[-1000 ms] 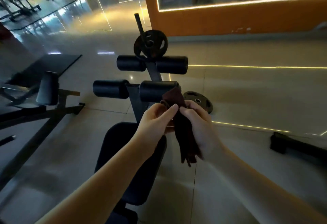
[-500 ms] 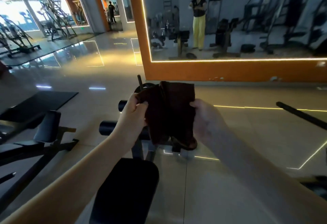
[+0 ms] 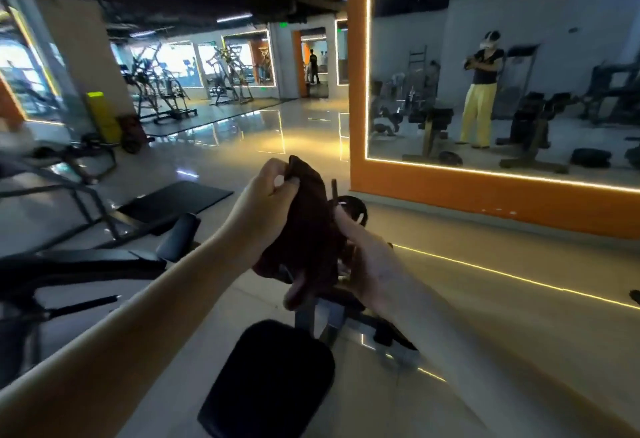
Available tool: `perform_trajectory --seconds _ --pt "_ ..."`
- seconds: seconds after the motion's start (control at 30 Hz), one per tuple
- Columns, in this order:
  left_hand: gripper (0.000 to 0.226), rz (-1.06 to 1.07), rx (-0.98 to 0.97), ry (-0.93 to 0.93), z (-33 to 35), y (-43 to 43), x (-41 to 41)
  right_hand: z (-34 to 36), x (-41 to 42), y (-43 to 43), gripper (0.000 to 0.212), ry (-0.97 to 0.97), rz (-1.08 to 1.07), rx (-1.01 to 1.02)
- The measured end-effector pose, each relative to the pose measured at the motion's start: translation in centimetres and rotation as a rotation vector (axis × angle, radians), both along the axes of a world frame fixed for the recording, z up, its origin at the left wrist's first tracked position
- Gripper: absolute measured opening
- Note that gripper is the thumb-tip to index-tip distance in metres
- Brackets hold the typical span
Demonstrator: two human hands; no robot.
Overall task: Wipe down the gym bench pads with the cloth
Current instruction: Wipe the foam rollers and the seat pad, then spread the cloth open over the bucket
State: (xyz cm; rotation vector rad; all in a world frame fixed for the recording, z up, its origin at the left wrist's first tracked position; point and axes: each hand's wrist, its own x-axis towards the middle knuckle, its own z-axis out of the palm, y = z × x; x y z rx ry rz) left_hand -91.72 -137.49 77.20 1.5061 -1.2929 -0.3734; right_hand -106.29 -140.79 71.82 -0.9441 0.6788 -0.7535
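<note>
The cloth (image 3: 308, 230) is being readied at frame centre; the left hand (image 3: 266, 202) is pinching its top edge; the right hand (image 3: 367, 257) is gripping its lower folds; the bench pad (image 3: 273, 378) at lower centre is lying untouched; next, I judge, the cloth needs lowering onto it.

Dim gym, glossy floor (image 3: 485, 285), orange-framed mirror (image 3: 433, 50); perhaps bright windows (image 3: 176, 63) behind

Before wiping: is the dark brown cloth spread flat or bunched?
Bunched: the dark brown cloth hangs in crumpled folds, held by the left hand and right hand.
</note>
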Motion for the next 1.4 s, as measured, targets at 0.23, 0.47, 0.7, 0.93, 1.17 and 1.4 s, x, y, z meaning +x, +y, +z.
perform_trajectory --seconds 0.23,0.47,0.7,0.93,1.17,1.4 --pt "0.013 0.437 -0.035 -0.337 1.3 7.1 3.8 0.4 1.2 -2.0 0.026 0.011 0.126 -0.273" --pt "0.010 0.861 0.051 -0.254 1.2 21.6 5.0 3.1 6.0 -0.1 0.022 0.033 0.217 -0.872" --pt "0.012 1.149 0.046 0.155 1.0 36.8 2.2 5.4 14.1 9.8 0.018 -0.021 0.641 -0.897" --pt "0.029 1.440 0.010 0.534 -0.3 54.0 -0.1 5.5 20.4 25.6 0.020 0.326 1.343 -0.291" --pt "0.026 1.619 -0.179 0.649 0.4 70.8 -3.5 6.5 25.2 44.3 0.016 0.047 1.526 -0.262" --pt "0.017 1.527 -0.396 0.550 1.3 85.5 -5.4 8.0 28.2 60.7 0.028 -0.231 1.568 -0.379"
